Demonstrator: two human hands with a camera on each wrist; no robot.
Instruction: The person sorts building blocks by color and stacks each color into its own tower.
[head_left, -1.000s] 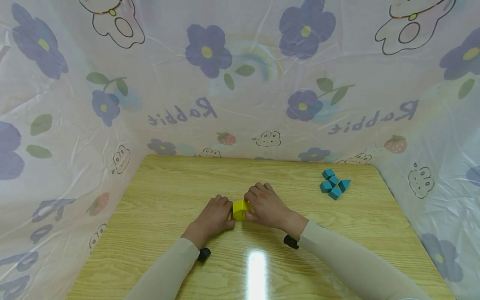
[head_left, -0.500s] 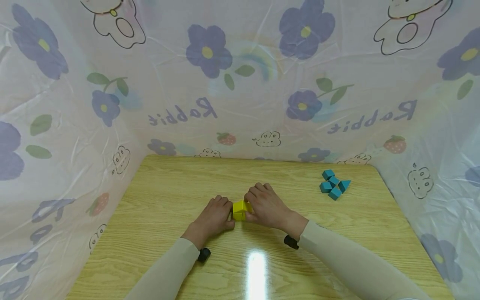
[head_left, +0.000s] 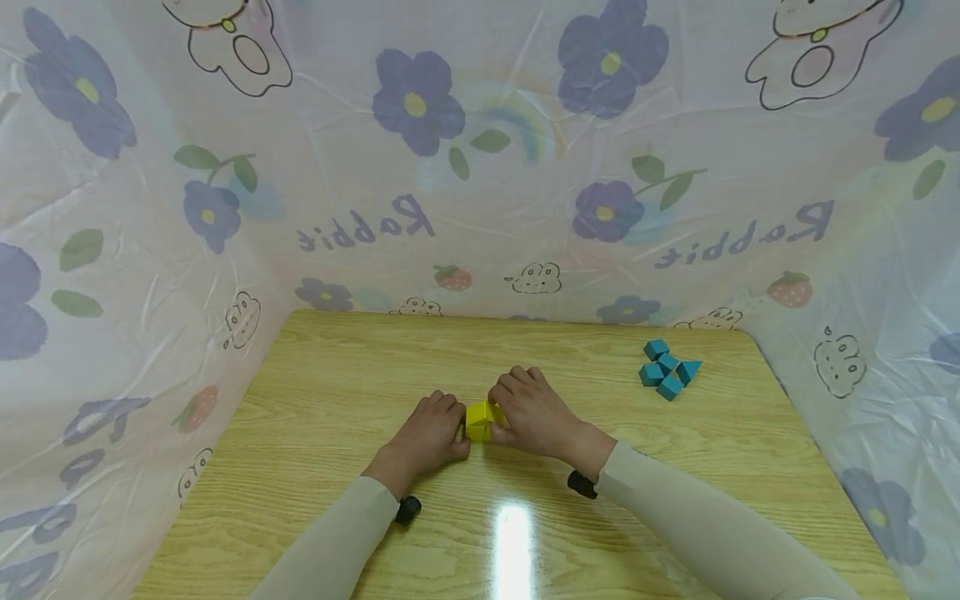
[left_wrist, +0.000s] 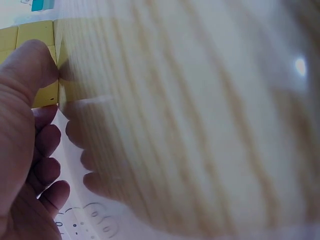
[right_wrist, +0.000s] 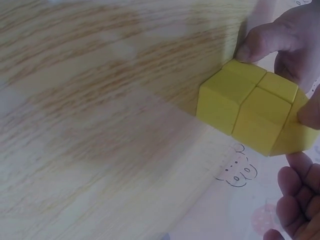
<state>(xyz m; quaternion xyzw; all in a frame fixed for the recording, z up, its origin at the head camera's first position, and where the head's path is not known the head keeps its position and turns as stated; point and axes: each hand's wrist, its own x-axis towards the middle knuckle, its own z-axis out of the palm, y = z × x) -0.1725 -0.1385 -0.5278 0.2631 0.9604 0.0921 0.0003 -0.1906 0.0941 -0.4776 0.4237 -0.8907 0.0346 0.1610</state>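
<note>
Small yellow toy blocks (head_left: 477, 414) stand pressed together in a two-layer cluster on the wooden table, between both hands. My left hand (head_left: 423, 435) grips the left end of the cluster; in the left wrist view its thumb (left_wrist: 32, 62) lies against the near yellow face and its fingers curl behind. From the opposite end my right hand (head_left: 534, 412) holds the cluster, thumb on one side and fingers on the other, covering part of it. The right wrist view shows the seams between the yellow blocks (right_wrist: 260, 110) and their flush faces.
Several teal blocks (head_left: 651, 374), with a triangular teal block (head_left: 689, 372) among them, lie at the back right of the table (head_left: 360, 350). A patterned cloth (head_left: 502, 192) surrounds the table at the back and sides. Glare shines near the front.
</note>
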